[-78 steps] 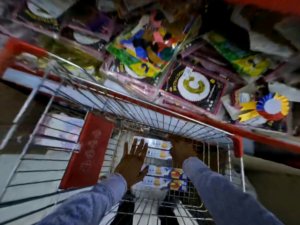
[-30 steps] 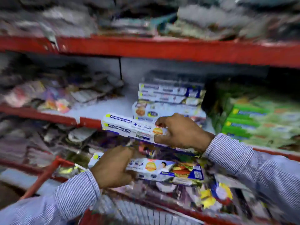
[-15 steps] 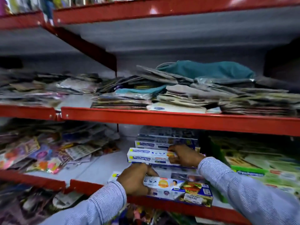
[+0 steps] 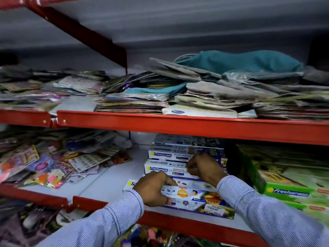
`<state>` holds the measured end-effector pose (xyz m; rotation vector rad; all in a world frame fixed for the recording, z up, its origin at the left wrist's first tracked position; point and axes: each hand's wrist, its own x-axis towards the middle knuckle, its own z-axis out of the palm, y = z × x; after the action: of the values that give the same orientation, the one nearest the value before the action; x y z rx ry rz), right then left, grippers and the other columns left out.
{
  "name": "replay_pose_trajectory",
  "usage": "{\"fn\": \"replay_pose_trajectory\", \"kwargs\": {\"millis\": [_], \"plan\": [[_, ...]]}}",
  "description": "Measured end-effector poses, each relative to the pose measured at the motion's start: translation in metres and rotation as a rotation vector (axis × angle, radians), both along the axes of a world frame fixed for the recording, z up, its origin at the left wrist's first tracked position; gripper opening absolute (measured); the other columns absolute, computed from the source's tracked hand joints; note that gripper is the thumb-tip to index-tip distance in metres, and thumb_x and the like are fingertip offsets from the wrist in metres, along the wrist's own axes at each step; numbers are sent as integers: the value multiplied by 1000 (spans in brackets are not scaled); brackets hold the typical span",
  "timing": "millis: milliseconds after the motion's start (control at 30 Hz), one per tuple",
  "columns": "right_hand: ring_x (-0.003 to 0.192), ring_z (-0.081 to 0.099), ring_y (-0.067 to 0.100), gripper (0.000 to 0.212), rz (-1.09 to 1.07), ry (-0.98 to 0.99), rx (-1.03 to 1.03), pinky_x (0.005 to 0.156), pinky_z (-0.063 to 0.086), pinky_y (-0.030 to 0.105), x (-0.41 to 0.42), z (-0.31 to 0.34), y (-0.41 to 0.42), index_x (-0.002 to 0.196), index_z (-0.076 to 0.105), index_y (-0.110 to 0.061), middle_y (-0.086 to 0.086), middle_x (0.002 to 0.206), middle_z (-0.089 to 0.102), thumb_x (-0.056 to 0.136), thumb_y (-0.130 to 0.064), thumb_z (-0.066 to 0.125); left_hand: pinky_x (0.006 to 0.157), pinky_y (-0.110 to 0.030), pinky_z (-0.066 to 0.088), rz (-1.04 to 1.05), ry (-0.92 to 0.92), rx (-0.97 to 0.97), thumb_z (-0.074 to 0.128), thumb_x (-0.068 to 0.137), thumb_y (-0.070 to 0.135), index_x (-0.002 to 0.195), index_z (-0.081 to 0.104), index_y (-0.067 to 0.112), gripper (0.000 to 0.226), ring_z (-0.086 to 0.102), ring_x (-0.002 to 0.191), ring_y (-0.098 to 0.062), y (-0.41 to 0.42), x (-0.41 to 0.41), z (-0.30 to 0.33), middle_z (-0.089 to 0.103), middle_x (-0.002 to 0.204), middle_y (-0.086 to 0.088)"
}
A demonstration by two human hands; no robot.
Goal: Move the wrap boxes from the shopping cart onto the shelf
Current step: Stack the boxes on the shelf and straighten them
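Two wrap boxes are being set down at once in the head view, and we are watching both hands at work on the middle shelf. Our left hand is curling over the near box, fingers clamped across its top and thumb on its front face, while the box is lying flat at the front lip of the shelf. Our right hand is closing on the right part of the upper box, which is resting on the stack of wrap boxes further back; how tightly that hand is gripping we cannot tell, since the fingers are folded out of sight.

Both boxes are lying with their long axis running left to right, printed fronts facing us, the near one angled slightly so its right end is sitting nearer.

We are judging the risks as these: the near box is sitting close to the red shelf edge, so letting go early could be tipping it off; and a sideways push on the upper box could be skewing the stack toward the green boxes on the right.
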<state>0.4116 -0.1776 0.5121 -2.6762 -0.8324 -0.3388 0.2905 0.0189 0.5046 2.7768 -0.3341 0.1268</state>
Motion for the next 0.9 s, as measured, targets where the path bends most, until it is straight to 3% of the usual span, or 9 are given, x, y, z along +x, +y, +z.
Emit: {"fn": "replay_pose_trajectory", "kwargs": {"millis": [133, 233, 300, 333, 400, 467, 600, 800, 900], "plan": [[100, 70, 13, 18, 63, 49, 41, 89, 53, 23, 3, 5, -6, 97, 79, -17, 0, 102, 79, 83, -26, 75, 99, -41, 54, 18, 10, -34, 84, 75, 30, 126, 64, 30, 55, 61, 120, -21, -4, 15, 8, 63, 136, 4], [107, 63, 4, 18, 95, 71, 126, 84, 41, 13, -1, 13, -14, 97, 79, -15, -1, 108, 77, 86, -27, 73, 93, -37, 57, 25, -3, -103, 83, 77, 23, 123, 66, 29, 49, 62, 119, -21, -6, 28, 12, 65, 133, 4], [83, 64, -8, 18, 79, 77, 131, 69, 39, 6, -7, 17, -19, 98, 79, -11, -1, 100, 77, 90, -21, 66, 77, -28, 59, 33, -42, -154, 80, 81, 19, 121, 66, 26, 43, 67, 108, -23, -11, 35, 13, 68, 126, 5], [67, 63, -6, 19, 69, 83, 114, 60, 38, 9, -10, 18, -22, 96, 78, -9, 0, 90, 76, 93, -19, 62, 78, -27, 56, 40, -70, -165, 80, 81, 18, 120, 67, 24, 42, 67, 107, -21, -14, 38, 13, 69, 124, 5], [53, 57, 7, 26, 53, 90, 84, 53, 36, 23, -13, 15, -28, 87, 76, -8, 1, 67, 68, 95, -21, 55, 92, -26, 50, 39, -151, -165, 82, 77, 18, 117, 69, 23, 42, 64, 112, -19, -17, 46, 5, 71, 121, 3], [48, 50, 9, 30, 37, 72, 62, 50, 36, 26, -17, 7, -32, 91, 74, -7, 1, 58, 58, 97, -26, 51, 102, -35, 46, 34, -234, -141, 82, 77, 22, 115, 71, 25, 40, 57, 114, -21, -17, 52, -8, 72, 119, 5], [60, 63, 18, 32, 25, -31, 120, 61, 49, 29, -27, -17, -36, 114, 69, -13, 8, 86, 77, 98, -33, 49, 102, -38, 43, -18, -356, -78, 72, 88, 22, 120, 69, 23, 32, 52, 118, -25, -16, 54, -23, 68, 126, 2], [85, 72, 16, 50, -32, -65, 187, 76, 58, 35, -17, -40, -38, 124, 62, -28, 0, 111, 76, 95, -56, 32, 107, -32, 39, -31, -391, -118, 66, 92, 15, 126, 66, 24, 35, 51, 127, -21, -17, 54, -32, 64, 135, 1], [92, 71, 19, 45, -30, -70, 166, 80, 58, 37, -22, -38, -39, 126, 60, -25, 1, 119, 73, 98, -48, 34, 119, -42, 26, -6, -403, 8, 55, 98, 22, 136, 55, 29, 38, 38, 141, -24, -18, 50, -37, 50, 149, 3]]}}
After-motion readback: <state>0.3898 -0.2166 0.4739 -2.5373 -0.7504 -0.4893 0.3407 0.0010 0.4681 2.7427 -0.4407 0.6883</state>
